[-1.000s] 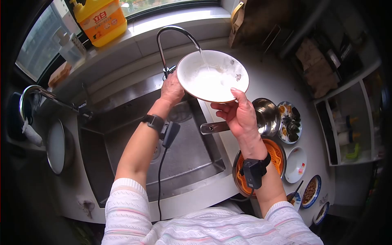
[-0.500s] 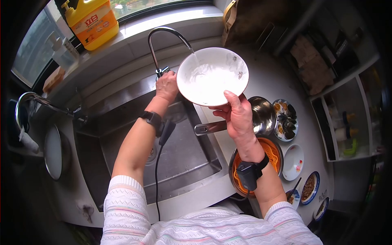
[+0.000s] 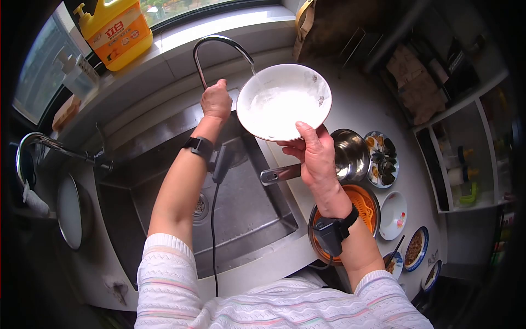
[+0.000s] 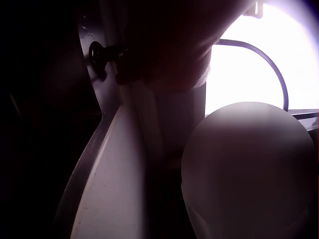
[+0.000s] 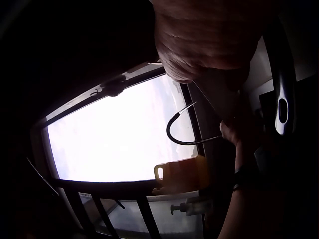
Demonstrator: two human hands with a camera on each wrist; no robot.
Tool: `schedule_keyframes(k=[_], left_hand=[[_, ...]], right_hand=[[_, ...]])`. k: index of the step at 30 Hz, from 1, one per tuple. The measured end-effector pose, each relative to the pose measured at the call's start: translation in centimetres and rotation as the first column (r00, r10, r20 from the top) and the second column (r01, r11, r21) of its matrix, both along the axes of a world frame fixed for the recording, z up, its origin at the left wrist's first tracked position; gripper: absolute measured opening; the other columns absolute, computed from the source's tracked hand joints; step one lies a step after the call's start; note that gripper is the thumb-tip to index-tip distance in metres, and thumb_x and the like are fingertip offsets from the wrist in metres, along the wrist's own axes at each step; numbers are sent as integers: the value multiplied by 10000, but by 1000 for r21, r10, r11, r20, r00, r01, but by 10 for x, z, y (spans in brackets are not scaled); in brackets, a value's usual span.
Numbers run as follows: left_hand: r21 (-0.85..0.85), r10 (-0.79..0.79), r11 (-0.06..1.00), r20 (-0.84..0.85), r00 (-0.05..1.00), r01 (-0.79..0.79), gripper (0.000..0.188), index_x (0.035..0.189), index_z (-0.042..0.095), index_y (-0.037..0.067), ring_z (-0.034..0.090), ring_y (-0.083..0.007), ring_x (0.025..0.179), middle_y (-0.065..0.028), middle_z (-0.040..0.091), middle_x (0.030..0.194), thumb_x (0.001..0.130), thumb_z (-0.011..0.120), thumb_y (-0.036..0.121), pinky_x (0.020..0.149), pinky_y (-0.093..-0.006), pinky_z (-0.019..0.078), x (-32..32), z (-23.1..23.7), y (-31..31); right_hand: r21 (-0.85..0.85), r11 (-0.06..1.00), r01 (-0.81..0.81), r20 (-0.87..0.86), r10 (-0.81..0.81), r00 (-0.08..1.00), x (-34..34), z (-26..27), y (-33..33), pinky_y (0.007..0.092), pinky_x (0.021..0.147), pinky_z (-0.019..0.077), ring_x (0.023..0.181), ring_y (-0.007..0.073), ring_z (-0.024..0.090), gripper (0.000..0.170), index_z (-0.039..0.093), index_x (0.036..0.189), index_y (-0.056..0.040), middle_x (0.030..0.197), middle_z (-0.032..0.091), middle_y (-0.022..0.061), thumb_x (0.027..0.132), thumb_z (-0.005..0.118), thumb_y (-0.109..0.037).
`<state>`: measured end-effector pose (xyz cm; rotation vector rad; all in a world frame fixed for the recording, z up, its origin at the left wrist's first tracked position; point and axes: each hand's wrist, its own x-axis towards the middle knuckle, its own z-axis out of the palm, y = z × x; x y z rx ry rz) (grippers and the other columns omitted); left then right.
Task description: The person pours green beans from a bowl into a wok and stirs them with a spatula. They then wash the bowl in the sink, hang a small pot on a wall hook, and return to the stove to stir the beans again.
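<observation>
My right hand [image 3: 318,156] holds a white bowl [image 3: 285,104] tilted under the curved tap [image 3: 222,38], thumb over the near rim and fingers beneath. A thin stream of water runs from the spout into the bowl, where water gleams. At the tap's base, my left hand [image 3: 215,102] grips the tap handle, largely hidden by the hand in the head view. In the left wrist view, the dark left hand [image 4: 169,50] has its fingertips at a short metal stem [image 4: 112,52]. The right wrist view shows the back of the right hand [image 5: 207,37].
The steel sink [image 3: 241,219] lies below my arms. Right of it stand a steel pan [image 3: 353,153], an orange basket [image 3: 367,205] in a metal bowl, a plate of food [image 3: 382,159] and a white dish [image 3: 393,215]. A yellow detergent jug [image 3: 118,35] stands on the sill. Left is a second tap [image 3: 55,140].
The left hand has shifted round the tap handle and its thumb now points up. The water stream looks thinner. The bowl stays held under the spout while the view drifts slightly.
</observation>
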<state>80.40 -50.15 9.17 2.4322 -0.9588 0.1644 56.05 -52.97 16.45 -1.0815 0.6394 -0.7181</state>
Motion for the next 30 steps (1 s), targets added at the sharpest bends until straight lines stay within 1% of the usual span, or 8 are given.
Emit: schedule_keyframes(k=[3,7,8,9,11,18,21,30], left_hand=[[-125,128,980,-184,975,-152,318,1072,582,68,596,-350,899,-198,619,935,772,480,51,797,-404,473,-1,0,-6],[-255,79,953,-309,948,-162,482,1208,467,23,610,-310,911,-232,596,1004,727,497,35,788,-370,483,7,-6,-5],[-323,-61,929,-613,787,-179,597,1294,350,11,617,-255,864,-210,586,1030,721,512,57,736,-335,499,4,3,-1],[-332,-77,928,-612,787,-167,597,1294,350,11,617,-255,864,-210,586,1030,721,512,57,736,-335,499,1,7,2],[-526,-316,820,-744,589,-225,664,1338,275,16,595,-199,772,-162,582,1010,732,538,79,667,-300,497,9,0,10],[-567,-640,768,-693,331,297,491,1256,436,18,547,-123,867,-47,581,983,839,569,238,732,-269,440,-60,53,90],[-474,-633,766,-674,382,434,435,1162,530,20,535,-72,808,4,593,908,820,601,279,680,-223,406,-119,79,141],[-361,-576,773,-744,339,522,332,1103,564,58,549,-62,751,25,600,873,825,610,234,613,-198,400,-159,48,238]], right_hand=[[134,991,-20,41,15,999,-1,0,-1,281,621,538,746,219,647,408,420,1175,12,954,614,130,842,514,-206],[358,931,-69,157,13,988,-8,7,5,321,620,535,740,255,643,383,435,1143,17,896,617,154,820,477,-186],[350,935,-59,159,2,987,-13,10,9,321,620,535,740,255,643,383,435,1143,17,896,617,154,820,477,-186],[377,922,-83,179,16,984,-18,15,13,330,625,533,750,265,641,382,435,1146,21,906,616,164,823,460,-182],[389,916,-95,203,15,979,-29,24,25,339,630,532,760,276,639,382,435,1149,26,915,615,175,827,443,-179],[318,948,-15,193,-50,980,-126,38,84,366,672,505,789,276,622,380,459,1156,-19,935,627,139,831,469,-216],[376,910,176,192,-262,946,-186,51,131,335,550,532,655,253,640,332,496,1045,20,833,628,155,823,480,-226],[264,743,615,67,-650,757,-437,79,265,358,515,496,687,281,616,391,469,1123,-21,904,610,135,792,506,-227]])
